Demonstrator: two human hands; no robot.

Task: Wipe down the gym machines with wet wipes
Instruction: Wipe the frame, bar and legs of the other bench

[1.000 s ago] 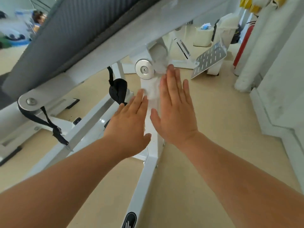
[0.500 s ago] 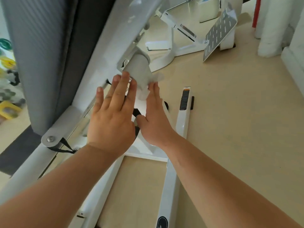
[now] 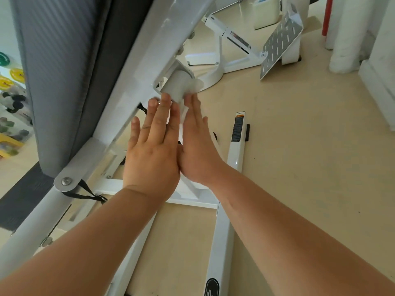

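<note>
Head view is showing me both hands up under the tilted machine, and I'm working the wet wipe (image 3: 195, 88) around the grey cylinder (image 3: 176, 83) that is hanging off the white frame beam (image 3: 147, 67). My left hand (image 3: 152, 150) is lying flat, its fingers (image 3: 164, 112) straight and a little spread, the tips touching the cylinder's lower end. My right hand (image 3: 197, 152) is standing edge-on just beside it, fingers straight and pressed together, pushing the wipe against the cylinder's right side. Neither hand is curling round anything; the wipe is being sandwiched, not pinched.

To do this well, I'm judging that the two palms should be rolling the wipe round the cylinder together, with even pressure from both sides, so the cloth is not slipping out of the gap. The bracket corners above the cylinder are looking like spots a flat palm is going to miss, so fingertips will be needing to press in there. The wipe is likely to bunch or drop if either hand is easing off.

The wipe itself is looking white, thin and crumpled, a loose ruffle poking out past my right fingertips and a strip showing between the two hands. How much of it is lying behind the cylinder I cannot tell. The grey pad (image 3: 57, 71) is sitting to the left, and the white floor rail (image 3: 234, 159) is running below my right wrist, well apart from the wipe.
</note>
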